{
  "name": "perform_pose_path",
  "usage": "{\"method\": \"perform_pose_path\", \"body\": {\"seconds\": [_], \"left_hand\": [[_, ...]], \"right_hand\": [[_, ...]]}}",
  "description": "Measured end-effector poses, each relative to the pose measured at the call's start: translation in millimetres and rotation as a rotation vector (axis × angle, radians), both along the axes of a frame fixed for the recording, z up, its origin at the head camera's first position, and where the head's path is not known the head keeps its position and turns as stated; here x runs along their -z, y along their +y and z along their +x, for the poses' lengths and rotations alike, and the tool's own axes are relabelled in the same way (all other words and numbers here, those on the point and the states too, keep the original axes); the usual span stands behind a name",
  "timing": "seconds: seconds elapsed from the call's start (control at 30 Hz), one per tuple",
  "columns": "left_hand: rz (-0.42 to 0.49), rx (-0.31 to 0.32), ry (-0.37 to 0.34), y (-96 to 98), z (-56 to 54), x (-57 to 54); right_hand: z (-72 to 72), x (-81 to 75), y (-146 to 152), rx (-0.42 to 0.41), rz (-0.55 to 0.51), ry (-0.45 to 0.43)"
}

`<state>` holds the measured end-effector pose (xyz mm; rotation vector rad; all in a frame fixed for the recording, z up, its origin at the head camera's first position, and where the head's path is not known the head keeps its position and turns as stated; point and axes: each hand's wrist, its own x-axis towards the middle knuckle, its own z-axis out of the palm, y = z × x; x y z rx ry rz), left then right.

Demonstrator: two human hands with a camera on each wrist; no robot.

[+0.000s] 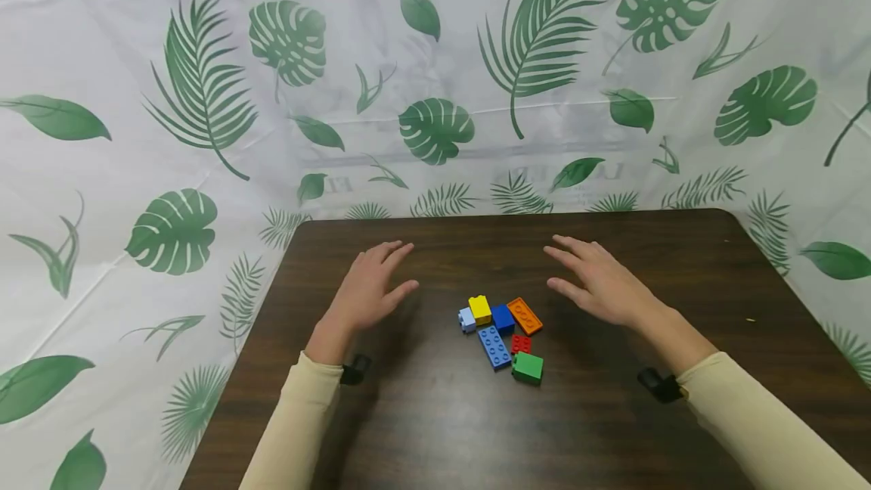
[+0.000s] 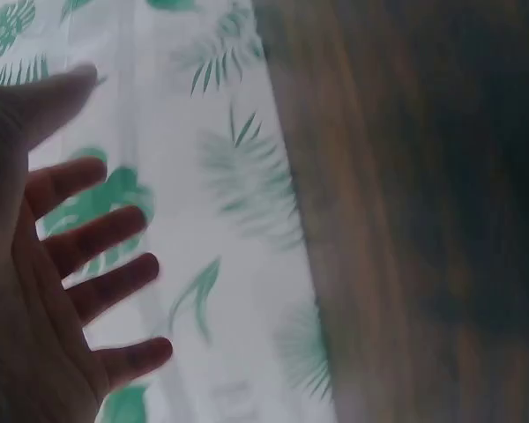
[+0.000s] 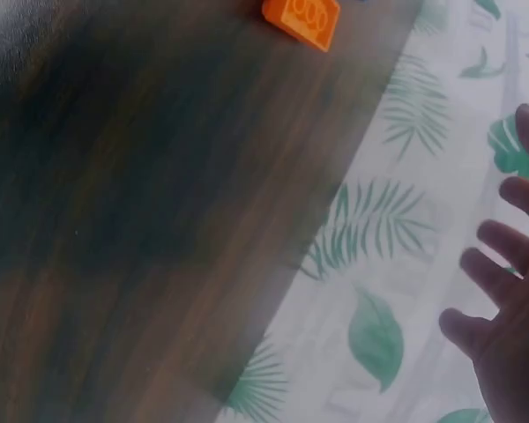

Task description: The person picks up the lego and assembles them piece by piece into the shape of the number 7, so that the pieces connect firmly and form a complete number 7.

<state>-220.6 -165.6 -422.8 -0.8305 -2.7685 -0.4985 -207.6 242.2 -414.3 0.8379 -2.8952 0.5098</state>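
Observation:
Both hands hover over the table with fingers extended and nothing in them. The left hand (image 1: 367, 289) is left of a small cluster of toy building bricks, the right hand (image 1: 602, 282) to their right. In the cluster are a yellow brick (image 1: 479, 311), a small light blue brick (image 1: 466, 320), a dark blue brick (image 1: 503, 318) and a longer blue brick (image 1: 494, 347). An orange brick (image 1: 525, 316) lies with its hollow underside showing, nearest the right hand. A small red brick (image 1: 520, 344) and a green brick (image 1: 527, 367) are at the near end.
The dark wooden table (image 1: 422, 429) has rounded far corners. A white curtain (image 1: 367, 74) with green leaf prints hangs behind and beside it. Each wrist wears a small black camera, the left camera (image 1: 356, 370) and the right camera (image 1: 660, 385).

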Motion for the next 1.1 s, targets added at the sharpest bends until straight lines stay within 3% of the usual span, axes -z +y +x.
{"method": "perform_pose_path", "body": {"seconds": [0.13, 0.3, 0.57, 0.8, 1.1], "left_hand": [[0.045, 0.003, -0.092, 23.2, 2.5, 15.7], [0.01, -0.024, -0.261, 60.3, 8.7, 40.4], [0.023, -0.082, -0.367, 94.1, 7.6, 66.1], [-0.032, -0.158, -0.386, 109.1, 4.8, 71.1], [0.006, -0.167, -0.413, 115.6, 3.5, 74.5]], "right_hand": [[6.6, 4.2, -3, -0.012, 0.012, -0.044], [20.7, 16.5, -16, -0.022, 0.037, -0.135], [43.3, 41.0, -38, -0.105, 0.057, -0.221], [50.8, 53.5, -47, -0.146, 0.046, -0.181], [56.1, 61.9, -48, -0.162, 0.052, -0.194]]}}
